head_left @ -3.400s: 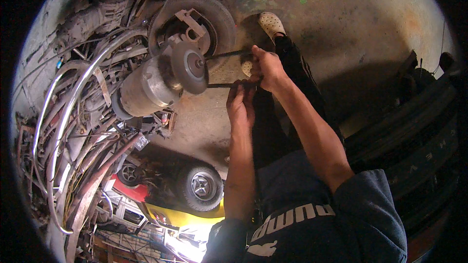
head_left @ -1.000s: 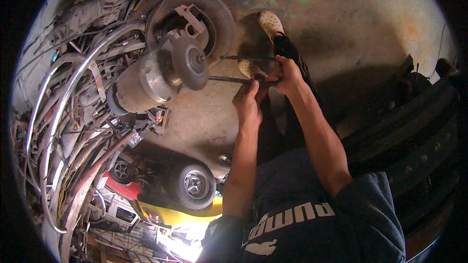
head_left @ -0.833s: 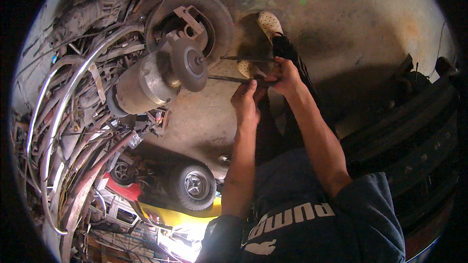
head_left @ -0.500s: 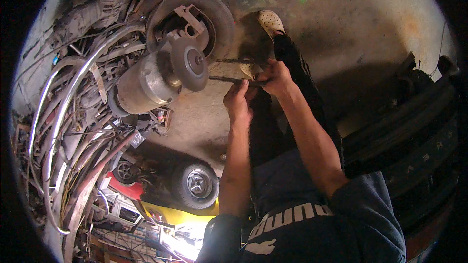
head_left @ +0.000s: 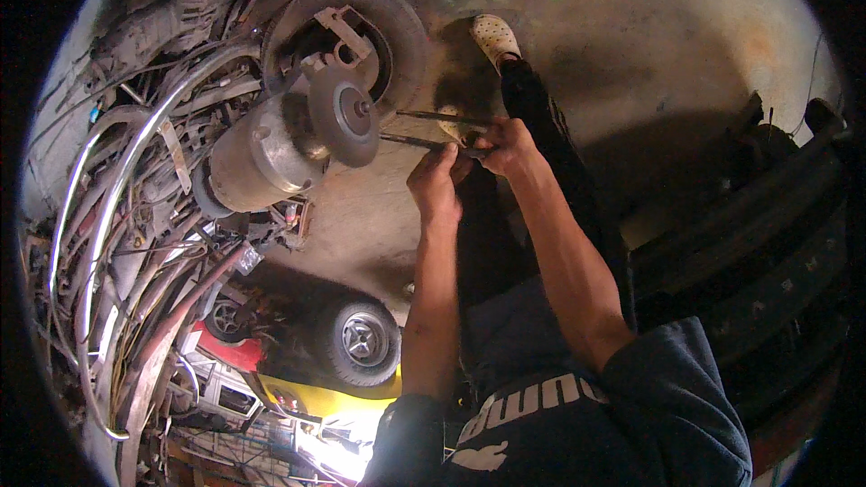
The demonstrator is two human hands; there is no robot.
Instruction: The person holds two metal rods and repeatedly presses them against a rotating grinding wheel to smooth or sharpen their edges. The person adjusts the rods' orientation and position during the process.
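Observation:
Both my hands hold a dark metal piece with two long thin arms (head_left: 417, 141) that point left. My left hand (head_left: 437, 186) is closed on its near arm, thumb laid along the top. My right hand (head_left: 510, 146) grips the end where the arms come together, fingers wrapped round it. To the left stands a bench grinder (head_left: 262, 158) with a round grey motor body. Its grinding wheel (head_left: 338, 113) faces the arm tips. The near tip lies right by the wheel's edge; I cannot tell whether they touch.
Behind the grinder leans a tyre (head_left: 410, 45). Bent chrome tubes (head_left: 117, 189) and scrap metal crowd the left side. A wheeled red and yellow vehicle (head_left: 361, 343) stands at lower left. Dark stacked panels (head_left: 749, 261) lie on the right. My feet wear pale clogs (head_left: 496, 38).
My hands and the metal piece have shifted slightly left. The far arm of the piece now shows more clearly, tilted a little differently. The whole view has moved slightly.

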